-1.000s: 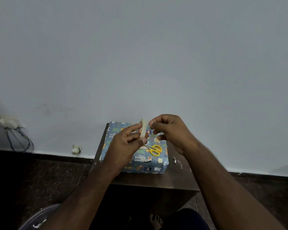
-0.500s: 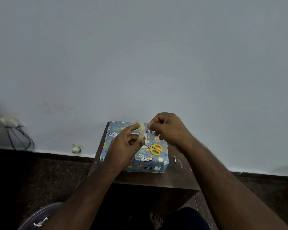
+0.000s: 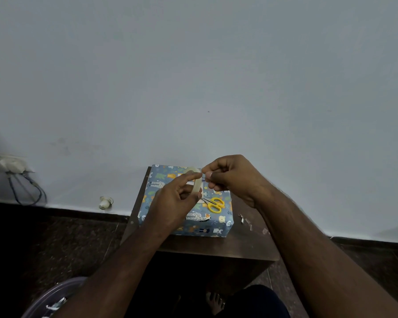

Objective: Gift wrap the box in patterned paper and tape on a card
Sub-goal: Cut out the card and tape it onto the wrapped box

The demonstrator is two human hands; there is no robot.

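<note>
A box [image 3: 218, 222] wrapped in blue animal-print paper lies on a small dark wooden table [image 3: 244, 246]. Yellow-handled scissors [image 3: 215, 204] rest on top of the box. Above the box, my left hand [image 3: 175, 203] grips a roll of clear tape [image 3: 197, 182]. My right hand [image 3: 233, 177] pinches at the roll's upper right edge with thumb and forefinger. Part of a white card under my left hand is mostly hidden.
Small tape or paper scraps [image 3: 246, 222] lie on the table right of the box. The wall rises right behind the table. A wall socket with cables [image 3: 12, 166] is at far left, and a plastic bin [image 3: 51, 299] stands at bottom left. My foot [image 3: 215, 302] is under the table.
The tape roll has turned in my left hand from edge-on to showing its ring. Both hands have stayed above the box, my right fingers still at the roll's edge.
</note>
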